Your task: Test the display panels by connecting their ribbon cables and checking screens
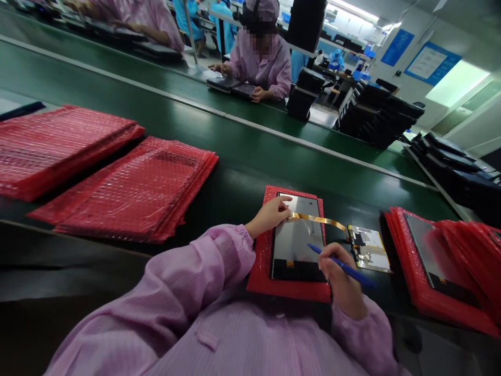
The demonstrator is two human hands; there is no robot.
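Observation:
A flat display panel (299,237), silvery grey with a black lower border, lies on a red bubble-wrap bag (260,277) in front of me. My left hand (274,214) is over the panel's upper left part, index finger extended and the other fingers closed at the end of a gold ribbon cable (313,218). That cable runs right across the panel to a small circuit board (369,248) on the bench. In my right hand (342,274) is a slim blue pen-shaped tool (348,269), its tip pointing up-left over the panel. Whether the tip touches the panel I cannot tell.
Stacks of red bubble-wrap bags (156,183) lie on the left. At right, another panel (438,256) sits on red wrap. A pale metal strip (254,125) crosses the green bench (242,151). Beyond it, a co-worker (260,62) handles dark flat devices near black stacks (376,112).

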